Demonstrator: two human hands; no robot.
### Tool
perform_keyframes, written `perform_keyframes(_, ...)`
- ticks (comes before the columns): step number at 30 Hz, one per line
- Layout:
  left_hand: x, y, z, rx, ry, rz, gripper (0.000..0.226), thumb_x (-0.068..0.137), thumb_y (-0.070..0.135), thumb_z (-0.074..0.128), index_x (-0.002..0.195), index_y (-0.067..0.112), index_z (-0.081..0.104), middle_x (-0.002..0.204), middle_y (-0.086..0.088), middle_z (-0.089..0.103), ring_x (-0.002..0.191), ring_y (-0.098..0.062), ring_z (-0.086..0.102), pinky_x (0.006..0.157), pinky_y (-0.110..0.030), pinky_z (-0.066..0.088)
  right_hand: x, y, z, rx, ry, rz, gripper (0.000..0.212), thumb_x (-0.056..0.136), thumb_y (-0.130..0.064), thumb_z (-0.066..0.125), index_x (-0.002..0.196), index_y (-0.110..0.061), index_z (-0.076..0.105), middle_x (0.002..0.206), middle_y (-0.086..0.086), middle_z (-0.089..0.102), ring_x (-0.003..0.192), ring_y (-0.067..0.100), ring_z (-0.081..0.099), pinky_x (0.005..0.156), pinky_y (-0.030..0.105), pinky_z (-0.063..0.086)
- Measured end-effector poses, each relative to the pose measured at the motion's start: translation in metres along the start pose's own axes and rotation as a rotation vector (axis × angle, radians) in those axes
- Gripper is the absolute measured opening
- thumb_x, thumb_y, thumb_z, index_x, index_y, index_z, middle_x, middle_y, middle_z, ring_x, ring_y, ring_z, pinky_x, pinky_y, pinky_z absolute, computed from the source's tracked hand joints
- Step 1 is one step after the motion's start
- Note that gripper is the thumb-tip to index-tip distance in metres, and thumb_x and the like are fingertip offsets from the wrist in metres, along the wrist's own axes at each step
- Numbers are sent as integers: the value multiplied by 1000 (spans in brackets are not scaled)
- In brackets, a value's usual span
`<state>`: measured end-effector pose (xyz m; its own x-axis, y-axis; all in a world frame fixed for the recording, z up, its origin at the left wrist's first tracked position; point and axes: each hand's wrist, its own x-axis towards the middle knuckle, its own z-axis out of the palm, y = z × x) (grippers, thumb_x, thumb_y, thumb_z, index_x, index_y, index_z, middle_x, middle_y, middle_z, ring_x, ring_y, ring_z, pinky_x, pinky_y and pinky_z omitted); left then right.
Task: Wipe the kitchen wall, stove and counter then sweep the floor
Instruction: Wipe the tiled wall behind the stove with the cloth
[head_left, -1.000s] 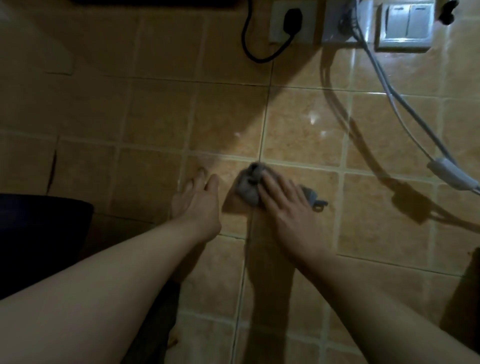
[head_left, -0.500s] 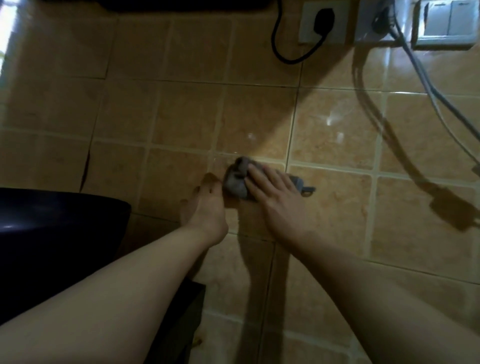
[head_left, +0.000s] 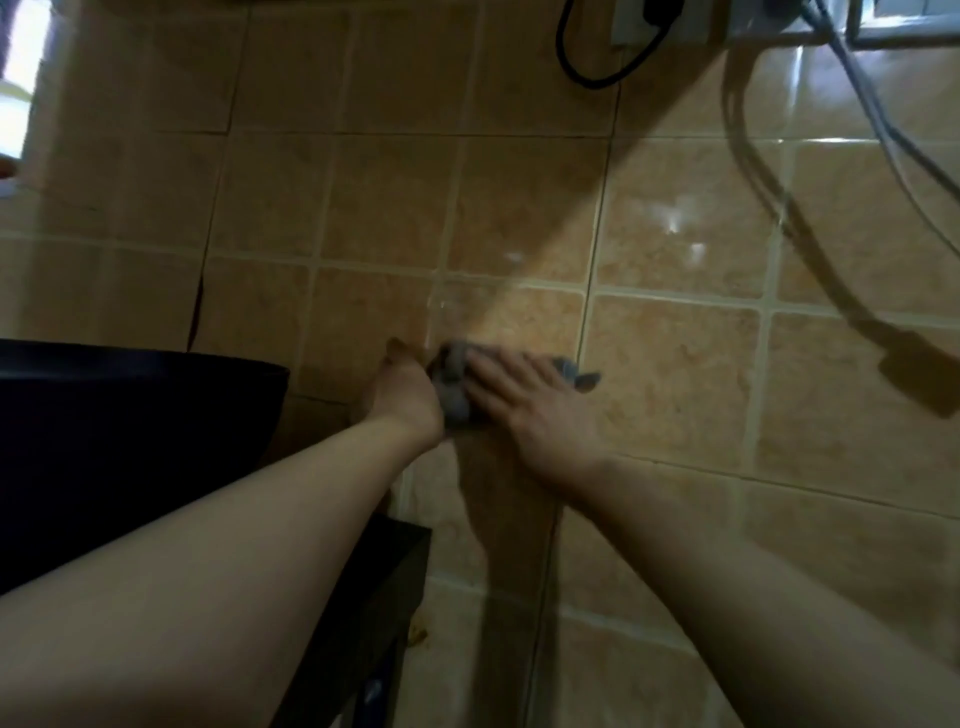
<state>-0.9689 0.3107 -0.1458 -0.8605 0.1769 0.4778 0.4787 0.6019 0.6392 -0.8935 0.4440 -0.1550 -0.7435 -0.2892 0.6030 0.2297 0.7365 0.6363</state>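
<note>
A small grey cloth (head_left: 457, 387) is pressed against the tan tiled kitchen wall (head_left: 675, 374) at mid-frame. My right hand (head_left: 524, 402) lies flat over the cloth's right part with the fingers spread, holding it to the tiles. My left hand (head_left: 400, 397) rests on the wall right beside the cloth's left edge, touching it; its fingers are blurred and mostly hidden behind the hand's back.
A dark round pot or pan (head_left: 130, 447) stands at the left, close under my left forearm. A black plug and cable (head_left: 597, 57) and grey cables (head_left: 883, 130) hang from sockets at the top right. A dark stove edge (head_left: 384, 597) sits below.
Both hands and the cloth have slid leftward along the wall, toward the dark pot. The left hand has drawn closer to the cloth and now touches it. The view shifted left too.
</note>
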Motion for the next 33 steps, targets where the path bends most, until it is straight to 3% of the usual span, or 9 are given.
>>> perform_keyframes(3, -13, 0, 5, 79, -23, 10, 48, 94, 13, 48, 137, 9, 28, 133, -14, 47, 120, -32, 49, 94, -37, 42, -43, -26, 30, -2, -92, -220, 57, 74, -30, 74, 128, -28, 58, 144, -1, 46, 132, 27, 43, 108, 41, 22)
perform_keyframes(6, -17, -1, 13, 126, -89, 26, 56, 91, 14, 52, 141, 16, 28, 134, -12, 47, 120, -31, 48, 99, -41, 43, -39, -14, 26, -73, 3, -186, 43, 73, -26, 71, 117, -27, 67, 133, -1, 57, 122, 24, 55, 102, 40, 40)
perform_keyframes(12, -27, -8, 21, 170, -96, 55, 60, 89, 6, 49, 142, 15, 24, 141, -12, 36, 124, -32, 43, 100, -45, 43, -8, 10, -3, -32, 60, 166, 55, 100, -25, 28, 151, -20, 9, 159, 0, -7, 146, 21, -10, 116, 37, -7)
perform_keyframes(16, -32, -14, 35, 61, -100, 58, 54, 94, 26, 45, 144, 21, 23, 145, -10, 32, 128, -32, 38, 106, -45, 35, -68, -19, 44, -33, 26, -50, 54, 87, -21, 28, 137, -12, 47, 156, 5, 21, 143, 27, 9, 116, 43, 3)
perform_keyframes(18, -40, -10, 45, 54, -77, 129, 58, 95, 21, 42, 146, 20, 16, 151, -11, 21, 133, -32, 32, 110, -42, 29, -92, -17, 51, -72, -56, -147, 55, 81, -23, 31, 128, -13, 58, 150, 5, 35, 139, 27, 23, 113, 43, 11)
perform_keyframes(22, -51, 3, 53, 128, 8, 208, 74, 85, 4, 50, 143, 30, 13, 152, -2, 7, 131, -29, 33, 99, -40, 34, -87, 37, 25, -69, 152, 53, 48, 88, -17, 34, 131, -12, 55, 146, 8, 42, 135, 30, 39, 110, 44, 30)
perform_keyframes(26, -57, 16, 60, 158, 18, 255, 77, 84, 0, 46, 143, 34, 9, 155, -1, -3, 129, -34, 34, 93, -41, 38, -88, 84, -5, -16, 133, 359, 53, 98, -14, 34, 149, -15, 21, 159, 5, 8, 146, 26, 6, 116, 39, 3)
perform_keyframes(29, -68, 25, 69, 184, 28, 297, 77, 83, -1, 49, 143, 32, 12, 155, -6, -3, 133, -32, 28, 100, -43, 35, -122, 64, 21, -47, 186, 235, 55, 86, -13, 35, 140, -8, 41, 151, 13, 33, 138, 36, 29, 113, 49, 23)
perform_keyframes(33, -79, 37, 78, 203, 28, 367, 79, 83, 1, 49, 145, 31, 10, 157, -6, -9, 140, -32, 15, 106, -44, 29, -174, 53, 40, -89, -3, 10, 62, 81, -16, 35, 143, -13, 39, 152, 5, 32, 139, 28, 29, 113, 39, 17)
